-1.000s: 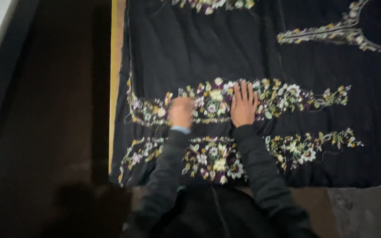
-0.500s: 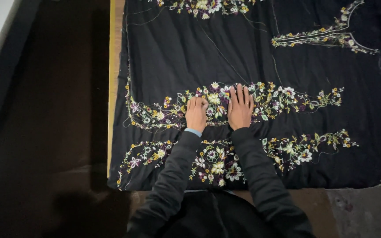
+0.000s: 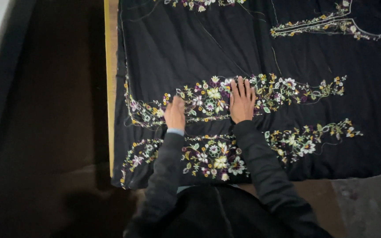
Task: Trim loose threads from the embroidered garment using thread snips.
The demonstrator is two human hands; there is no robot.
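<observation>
well, both hands are down on the black cloth (image 3: 186, 48), which lies spread over the table with a yellow wooden edge (image 3: 110, 88) showing along its left side. the right hand (image 3: 242, 102) lies flat, fingers fanned out over the middle band of floral embroidery (image 3: 225, 98). the left hand (image 3: 174, 113) sits just beside it to the left with its fingers drawn together and curled on the same band; whether it nips a fold i cannot tell. to smooth this well i'd judge the palms want light, even pressure, sliding along the band rather than across, so the raised stitching doesn't snag. the fabric looks thin and matt, with soft creases running diagonally on the far side. the embroidery is dense with white, yellow and purple flowers and green leaves, in long curving strips. a nearer band (image 3: 217, 156) sits under the dark sleeves.
</observation>
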